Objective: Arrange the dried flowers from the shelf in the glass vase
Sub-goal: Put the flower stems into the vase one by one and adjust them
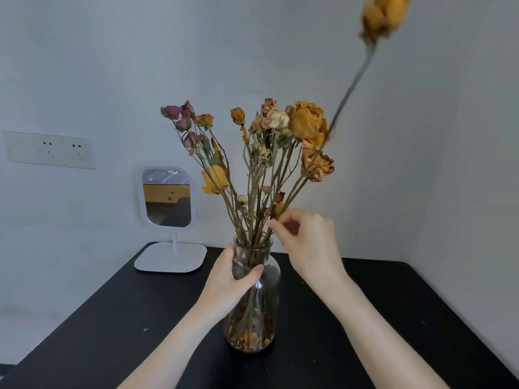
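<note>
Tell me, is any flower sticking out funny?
Yes. One yellow flower on a long stem leans far out to the upper right, much higher than the bunch in the glass vase. The right hand pinches its stem, so it looks not yet settled.

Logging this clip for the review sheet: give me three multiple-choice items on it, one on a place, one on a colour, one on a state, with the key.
1. Where is the mirror relative to the glass vase?
A) left of it, farther back
B) right of it
C) in front of it

2. What colour is the table?
A) white
B) black
C) green

3. What is the left hand doing?
A) gripping the vase's neck
B) lying flat on the table
C) lifting the mirror

1 A: the mirror stands farther back, left of the vase.
2 B: the top is black all round the vase.
3 A: its thumb and fingers curl round the glass below the rim.
</note>
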